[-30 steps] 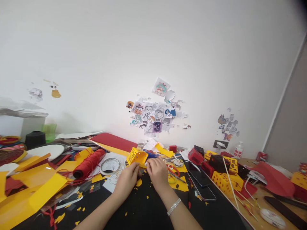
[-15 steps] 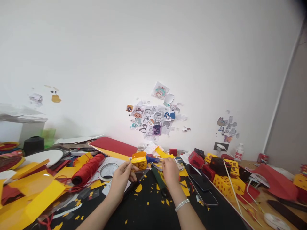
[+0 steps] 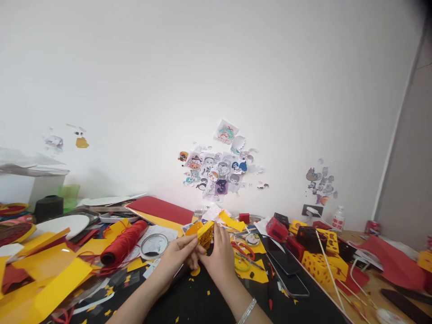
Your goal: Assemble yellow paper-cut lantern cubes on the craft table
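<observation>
Saw, toward the far edge of the desk [image 3: 378,285], the left hand [image 3: 178,255] pinching the near-left side of a yellow box [image 3: 205,234]; just beyond those fingertips, the box, slanting away rightward; then the right hand [image 3: 220,253], fingers together, gripping its right side.

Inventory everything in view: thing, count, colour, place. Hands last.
Box: one, yellow, in the left hand
Worktop: one, black, under the hands
Scraps: many, yellow, on the worktop
Sheets: several, yellow, far left
Spool: one, red, left of the ring
Ring: one, pale, left of the hands
Cone: one, black, far left
Board: one, red, by the wall
Drawings: many, mixed, on the wall
Phones: two, dark, right of the hands
Patterned boxes: several, yellow, right
Bottle: one, white, right
Can: one, red, right
Other clutter: uncountable, mixed, throughout
Bracelet: one, silver, right wrist
Left hand: one, bare, holding the box
Right hand: one, bare, against the box
</observation>
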A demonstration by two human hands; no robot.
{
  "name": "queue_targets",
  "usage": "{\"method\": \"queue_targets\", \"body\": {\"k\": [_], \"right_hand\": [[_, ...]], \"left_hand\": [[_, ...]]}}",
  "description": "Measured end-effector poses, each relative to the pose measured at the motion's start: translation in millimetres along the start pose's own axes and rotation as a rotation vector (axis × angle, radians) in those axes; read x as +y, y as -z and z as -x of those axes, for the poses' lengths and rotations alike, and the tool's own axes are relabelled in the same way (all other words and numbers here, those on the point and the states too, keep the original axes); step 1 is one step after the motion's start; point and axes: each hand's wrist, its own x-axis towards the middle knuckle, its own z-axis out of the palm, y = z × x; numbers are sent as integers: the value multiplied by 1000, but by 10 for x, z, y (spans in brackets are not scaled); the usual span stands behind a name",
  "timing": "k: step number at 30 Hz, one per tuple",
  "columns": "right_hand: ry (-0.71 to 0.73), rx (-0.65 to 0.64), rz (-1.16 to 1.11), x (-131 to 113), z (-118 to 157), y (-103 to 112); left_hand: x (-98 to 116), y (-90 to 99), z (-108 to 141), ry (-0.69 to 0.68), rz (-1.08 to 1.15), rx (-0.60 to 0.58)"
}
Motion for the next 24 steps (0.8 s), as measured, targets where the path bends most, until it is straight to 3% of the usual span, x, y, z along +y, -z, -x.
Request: {"method": "queue_targets", "body": {"k": [3, 6, 8, 12, 14, 16, 19, 21, 24], "right_hand": [[-30, -34, -72, 53, 4, -70], [-70, -26, -180, 69, 11, -113], [-125, -3, -278, 91, -3, -114], [-259, -26, -671, 184, -89, -44], [-330, -49, -928, 217, -140, 12], [-402, -69, -1146, 218, -178, 68], [-430, -181, -1308, 170, -192, 132], [-399, -261, -1293, 134, -181, 153], [-342, -291, -1175, 113, -158, 152]], "left_hand": [[28, 3, -1, 27, -78, -116], [79, 64, -4, 23, -131, -123], [127, 162, -21, -39, -181, -17], [139, 460, -132, -256, -398, 385], [57, 574, -202, -214, -433, 498], [-62, 609, -250, -84, -312, 451], [-211, 526, -256, -20, -40, 229], [-244, 436, -223, -58, 77, 146], [-198, 334, -151, -110, 136, 138]]}}
